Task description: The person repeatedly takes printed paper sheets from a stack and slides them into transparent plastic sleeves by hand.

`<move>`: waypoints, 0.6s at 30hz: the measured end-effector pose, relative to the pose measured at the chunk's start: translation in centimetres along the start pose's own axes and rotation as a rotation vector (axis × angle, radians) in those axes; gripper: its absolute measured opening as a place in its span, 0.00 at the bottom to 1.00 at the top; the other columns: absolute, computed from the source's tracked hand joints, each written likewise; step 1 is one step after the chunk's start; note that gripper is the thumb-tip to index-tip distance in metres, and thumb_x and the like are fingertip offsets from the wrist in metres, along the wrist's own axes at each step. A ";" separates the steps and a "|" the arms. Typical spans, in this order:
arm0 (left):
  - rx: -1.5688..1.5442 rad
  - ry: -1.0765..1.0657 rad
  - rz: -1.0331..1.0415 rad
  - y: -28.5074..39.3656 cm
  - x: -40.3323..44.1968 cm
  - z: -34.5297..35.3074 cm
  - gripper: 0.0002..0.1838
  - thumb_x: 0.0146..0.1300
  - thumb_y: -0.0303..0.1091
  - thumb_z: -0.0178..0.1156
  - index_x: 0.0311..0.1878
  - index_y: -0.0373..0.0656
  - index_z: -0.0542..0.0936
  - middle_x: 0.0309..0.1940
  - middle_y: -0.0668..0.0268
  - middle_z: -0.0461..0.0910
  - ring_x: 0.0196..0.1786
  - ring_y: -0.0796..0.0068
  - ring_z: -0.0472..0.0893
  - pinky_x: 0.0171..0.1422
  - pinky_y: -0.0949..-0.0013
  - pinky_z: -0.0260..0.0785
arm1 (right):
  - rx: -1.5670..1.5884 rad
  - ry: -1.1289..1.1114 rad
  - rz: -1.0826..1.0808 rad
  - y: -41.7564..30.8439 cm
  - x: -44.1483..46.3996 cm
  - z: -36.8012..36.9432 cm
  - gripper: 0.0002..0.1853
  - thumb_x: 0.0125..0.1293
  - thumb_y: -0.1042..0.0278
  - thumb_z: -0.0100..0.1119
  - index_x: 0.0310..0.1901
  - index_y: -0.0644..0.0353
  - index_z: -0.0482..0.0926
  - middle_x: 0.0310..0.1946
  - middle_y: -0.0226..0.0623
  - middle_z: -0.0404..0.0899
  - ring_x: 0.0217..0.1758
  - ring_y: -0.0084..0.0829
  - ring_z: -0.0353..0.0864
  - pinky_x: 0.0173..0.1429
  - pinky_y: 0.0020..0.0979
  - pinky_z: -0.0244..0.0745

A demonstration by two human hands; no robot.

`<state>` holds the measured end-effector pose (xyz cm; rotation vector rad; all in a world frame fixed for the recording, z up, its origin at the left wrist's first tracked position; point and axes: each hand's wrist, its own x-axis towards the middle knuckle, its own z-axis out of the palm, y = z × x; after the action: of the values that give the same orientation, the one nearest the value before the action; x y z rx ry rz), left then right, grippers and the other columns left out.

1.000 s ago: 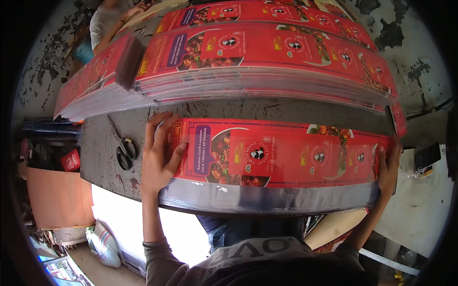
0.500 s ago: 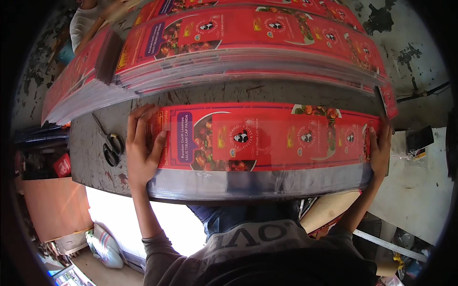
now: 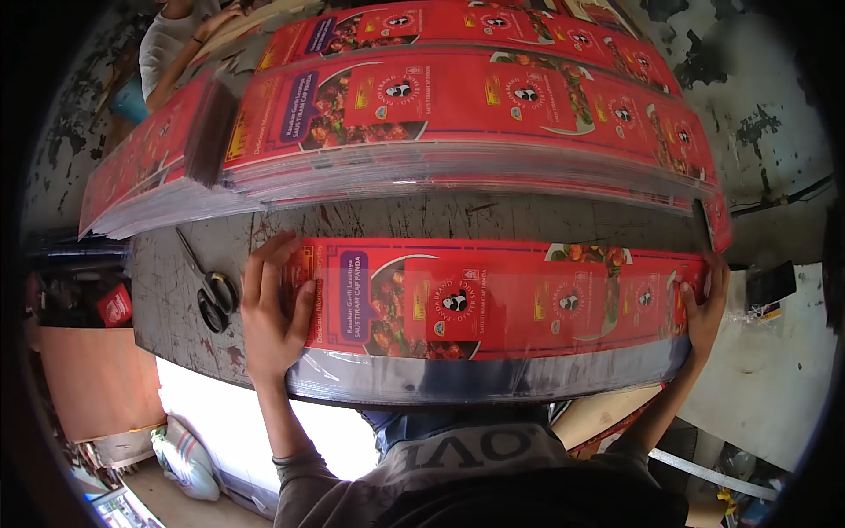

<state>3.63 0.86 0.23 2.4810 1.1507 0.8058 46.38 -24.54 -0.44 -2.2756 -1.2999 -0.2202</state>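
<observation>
A stack of red printed plastic sheets [image 3: 519,304] with a clear lower strip lies across the near side of the dark worktable in front of me. My left hand [image 3: 275,312] grips its left end, thumb on the top sheet and fingers round the far corner. At the right end, my right hand [image 3: 704,308] holds the edge, with the thumb resting on the print and the fingers along the side. Black-handled scissors [image 3: 214,302] lie on the table to the left of my left hand.
Tall stacks of the same red sheets [image 3: 458,106] fill the table's far side, and another stack [image 3: 145,163] stands at the left. A person in a white shirt [image 3: 165,53] is at the far left. An orange-brown box [image 3: 101,383] and a sack [image 3: 187,462] are below.
The whole scene sits lower in view, as my head has tilted up. Both hands keep their hold on the ends of the sheet stack, which shows no clear shift on the table.
</observation>
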 end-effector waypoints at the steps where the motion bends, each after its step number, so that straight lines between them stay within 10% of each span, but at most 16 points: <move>1: 0.013 0.008 0.006 0.0 0.0 0.0 0.18 0.51 0.27 0.54 0.48 0.39 0.71 0.49 0.55 0.69 0.51 0.54 0.70 0.54 0.61 0.63 | -0.003 0.001 0.002 0.0 0.1 0.1 0.28 0.50 0.58 0.58 0.52 0.61 0.66 0.51 0.44 0.62 0.57 0.42 0.61 0.59 0.35 0.55; 18: 0.080 -0.003 -0.015 0.3 -0.4 0.0 0.17 0.51 0.28 0.56 0.47 0.41 0.72 0.49 0.58 0.68 0.49 0.57 0.70 0.52 0.61 0.62 | -0.063 0.022 0.002 -1.1 0.2 0.0 0.23 0.49 0.68 0.58 0.48 0.63 0.67 0.46 0.44 0.66 0.53 0.42 0.65 0.57 0.33 0.58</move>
<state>3.58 0.43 0.25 2.5332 1.2219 0.7666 45.61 -23.91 -0.02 -2.3201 -1.2962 -0.2878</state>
